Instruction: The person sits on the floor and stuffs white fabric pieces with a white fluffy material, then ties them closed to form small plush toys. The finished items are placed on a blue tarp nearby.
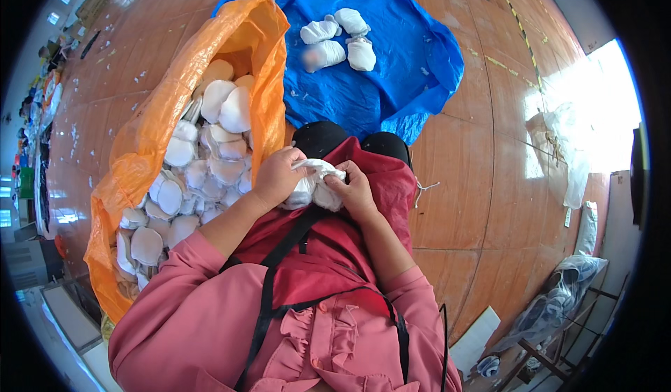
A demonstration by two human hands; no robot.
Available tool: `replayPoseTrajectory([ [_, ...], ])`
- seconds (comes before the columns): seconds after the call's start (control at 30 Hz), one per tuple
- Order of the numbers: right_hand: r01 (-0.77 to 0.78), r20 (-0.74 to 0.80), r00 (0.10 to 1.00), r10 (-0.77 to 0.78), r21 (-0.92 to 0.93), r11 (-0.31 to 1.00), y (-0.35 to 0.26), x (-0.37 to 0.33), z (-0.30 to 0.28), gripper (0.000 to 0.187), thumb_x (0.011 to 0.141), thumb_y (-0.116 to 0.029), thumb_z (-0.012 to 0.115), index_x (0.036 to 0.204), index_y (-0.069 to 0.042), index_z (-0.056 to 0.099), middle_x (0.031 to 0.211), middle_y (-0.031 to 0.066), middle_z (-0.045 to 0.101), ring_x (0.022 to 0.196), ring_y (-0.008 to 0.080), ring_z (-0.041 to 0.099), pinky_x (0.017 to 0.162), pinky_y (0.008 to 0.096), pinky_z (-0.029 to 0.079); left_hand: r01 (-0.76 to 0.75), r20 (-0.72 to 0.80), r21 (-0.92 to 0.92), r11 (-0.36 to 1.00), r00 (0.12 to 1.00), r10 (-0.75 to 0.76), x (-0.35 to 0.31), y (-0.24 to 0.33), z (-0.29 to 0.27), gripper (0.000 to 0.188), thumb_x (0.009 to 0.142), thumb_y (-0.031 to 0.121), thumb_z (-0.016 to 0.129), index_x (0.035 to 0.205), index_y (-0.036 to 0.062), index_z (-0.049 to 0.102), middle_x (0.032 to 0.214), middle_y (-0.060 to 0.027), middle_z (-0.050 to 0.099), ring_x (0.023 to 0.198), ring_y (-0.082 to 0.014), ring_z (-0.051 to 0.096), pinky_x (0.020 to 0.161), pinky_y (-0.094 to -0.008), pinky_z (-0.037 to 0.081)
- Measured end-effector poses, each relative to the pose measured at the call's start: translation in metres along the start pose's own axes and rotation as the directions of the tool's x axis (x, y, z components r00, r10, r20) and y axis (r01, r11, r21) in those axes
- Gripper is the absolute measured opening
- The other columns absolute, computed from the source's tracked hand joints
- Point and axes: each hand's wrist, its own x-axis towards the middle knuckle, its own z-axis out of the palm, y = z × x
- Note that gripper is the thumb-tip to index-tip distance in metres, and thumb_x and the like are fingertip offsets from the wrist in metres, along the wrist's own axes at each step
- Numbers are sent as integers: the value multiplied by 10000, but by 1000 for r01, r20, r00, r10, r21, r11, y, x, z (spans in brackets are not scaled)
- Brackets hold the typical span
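Over my lap, both hands are closed on a bunch of soft white fabric pads (302, 193). My left hand (277, 177) grips its left side, near the upper edge. From the right, the thumb and fingers of my right hand (356, 191) pinch the same bunch, where a white strip runs across the top. Close by my left arm, an open orange woven sack (271, 84) is filled with loose, rounded white pads (227, 172). Ahead of my knees, several tied white bundles (326, 55) sit grouped on a blue plastic sheet (412, 56).
Reddish-brown floor (454, 203) with scattered white scraps surrounds me. A red apron (388, 189) covers my lap. At the lower right are a clear plastic bag (559, 298), a metal frame (542, 357) and a pale board (477, 337). Mixed goods line the far left wall.
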Motion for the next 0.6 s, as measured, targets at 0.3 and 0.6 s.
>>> replayPoseTrajectory([
  [0.3, 221, -222, 926, -307, -341, 914, 14, -4, 14, 212, 724, -64, 691, 861, -25, 533, 746, 113, 550, 693, 217, 558, 651, 328, 466, -392, -142, 183, 901, 897, 419, -31, 23, 8, 192, 744, 65, 754, 719, 37, 566, 704, -130, 532, 683, -350, 559, 586, -428, 426],
  [0.6, -101, 380, 925, -10, 273, 957, -18, -5, -3, 240, 900, -134, 715, 1078, -59, 573, 987, -15, 609, 907, 87, 570, 816, 241, 471, 57, -223, -247, 967, 968, -114, -19, -26, -9, 153, 776, 36, 766, 770, 30, 613, 708, -49, 631, 646, -105, 569, 615, -277, 463],
])
